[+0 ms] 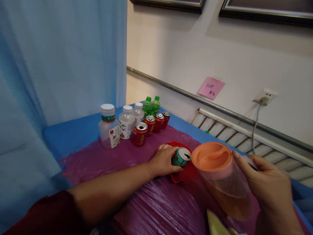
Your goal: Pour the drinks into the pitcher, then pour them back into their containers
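My left hand is wrapped round a green drink can that stands on a red flower-shaped coaster. My right hand grips the handle of a clear pitcher with an orange lid. The pitcher holds amber liquid and leans toward the can. The lid nearly touches the can's top.
A purple plastic sheet covers the blue table. At the back stand three white-capped clear bottles, two green bottles and a row of red cans. A radiator pipe runs along the wall. A yellow object lies at the near edge.
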### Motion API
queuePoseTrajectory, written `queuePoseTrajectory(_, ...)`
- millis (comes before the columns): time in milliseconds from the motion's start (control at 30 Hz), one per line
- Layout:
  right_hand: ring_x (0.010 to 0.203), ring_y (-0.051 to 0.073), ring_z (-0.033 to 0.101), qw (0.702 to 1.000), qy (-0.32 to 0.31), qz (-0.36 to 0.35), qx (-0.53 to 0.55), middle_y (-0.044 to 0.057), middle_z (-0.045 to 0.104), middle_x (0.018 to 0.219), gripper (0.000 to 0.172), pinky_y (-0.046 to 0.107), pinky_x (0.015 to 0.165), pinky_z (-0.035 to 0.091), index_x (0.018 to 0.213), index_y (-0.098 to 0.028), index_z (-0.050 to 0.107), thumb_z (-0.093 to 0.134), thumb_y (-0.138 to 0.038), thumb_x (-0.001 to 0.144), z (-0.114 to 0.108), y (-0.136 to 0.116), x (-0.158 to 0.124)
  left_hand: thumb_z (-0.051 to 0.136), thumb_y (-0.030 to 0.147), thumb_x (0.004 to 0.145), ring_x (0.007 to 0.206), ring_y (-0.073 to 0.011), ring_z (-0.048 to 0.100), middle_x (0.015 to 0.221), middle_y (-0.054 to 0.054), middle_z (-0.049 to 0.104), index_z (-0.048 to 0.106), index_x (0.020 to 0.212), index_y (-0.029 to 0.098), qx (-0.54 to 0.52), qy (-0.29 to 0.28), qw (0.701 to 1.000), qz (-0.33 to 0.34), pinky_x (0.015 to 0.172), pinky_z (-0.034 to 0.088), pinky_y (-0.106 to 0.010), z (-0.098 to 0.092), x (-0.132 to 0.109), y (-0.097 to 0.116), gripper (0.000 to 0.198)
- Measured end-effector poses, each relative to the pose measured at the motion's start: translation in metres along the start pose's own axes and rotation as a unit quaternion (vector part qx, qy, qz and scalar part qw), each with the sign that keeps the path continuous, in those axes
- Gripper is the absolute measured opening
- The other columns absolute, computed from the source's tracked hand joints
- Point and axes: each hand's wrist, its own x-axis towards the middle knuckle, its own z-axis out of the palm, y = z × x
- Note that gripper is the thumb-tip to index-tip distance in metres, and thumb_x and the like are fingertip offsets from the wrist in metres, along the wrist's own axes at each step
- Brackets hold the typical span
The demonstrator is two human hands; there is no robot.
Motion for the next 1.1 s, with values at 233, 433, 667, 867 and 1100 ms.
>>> queuePoseTrajectory(233,0.054,0.011,0.035,1.0,0.003,0.008,-0.004,-0.004,0.032,0.055,0.062,0.026,0.048,0.028,0.056,-0.021,0.048,0.064,-0.078,0.073,-0.0001,-0.0005,-0.0011,0.091,0.048,0.065,0.117,-0.0319,0.062,0.121,-0.003,0.071,0.065,0.132,0.033,0.001,-0.004,1.0,-0.006,0.107,0.041,-0.046,-0.0022,-0.0004,0.0022,0.074)
queuePoseTrajectory(433,0.054,0.011,0.036,1.0,0.008,-0.002,-0.005,-0.004,0.033,0.055,0.061,0.026,0.047,0.028,0.056,-0.021,0.048,0.064,-0.078,0.072,-0.0026,-0.0011,-0.0013,0.09,0.049,0.065,0.118,-0.0324,0.061,0.123,-0.003,0.071,0.065,0.133,0.032,0.002,-0.006,1.0,0.0,0.107,0.04,-0.047,-0.001,-0.0001,0.001,0.074)
queuePoseTrajectory(667,0.053,0.012,0.035,1.0,0.01,-0.011,-0.013,-0.004,0.032,0.053,0.063,0.026,0.048,0.028,0.056,-0.022,0.05,0.063,-0.081,0.074,-0.0031,-0.0016,-0.0031,0.089,0.047,0.066,0.118,-0.0321,0.061,0.123,-0.002,0.072,0.064,0.133,0.033,0.004,-0.009,1.0,0.004,0.107,0.04,-0.047,-0.0011,0.0,0.0006,0.073)
queuePoseTrajectory(867,0.052,0.012,0.036,0.999,0.021,-0.021,-0.024,-0.004,0.033,0.053,0.064,0.026,0.046,0.029,0.057,-0.022,0.051,0.062,-0.082,0.075,-0.0043,-0.0002,-0.0028,0.089,0.049,0.066,0.117,-0.0318,0.061,0.122,-0.002,0.071,0.064,0.133,0.033,0.005,-0.01,1.0,0.004,0.106,0.04,-0.046,-0.0004,-0.0002,0.0,0.073)
queuePoseTrajectory(1100,0.052,0.011,0.037,0.999,0.022,-0.039,-0.018,-0.004,0.033,0.055,0.062,0.026,0.046,0.028,0.058,-0.021,0.05,0.063,-0.078,0.078,-0.0052,-0.0011,-0.0045,0.09,0.049,0.065,0.117,-0.0321,0.062,0.122,-0.003,0.071,0.064,0.133,0.032,0.005,-0.01,1.0,0.003,0.106,0.041,-0.046,-0.0009,-0.0003,-0.0004,0.074)
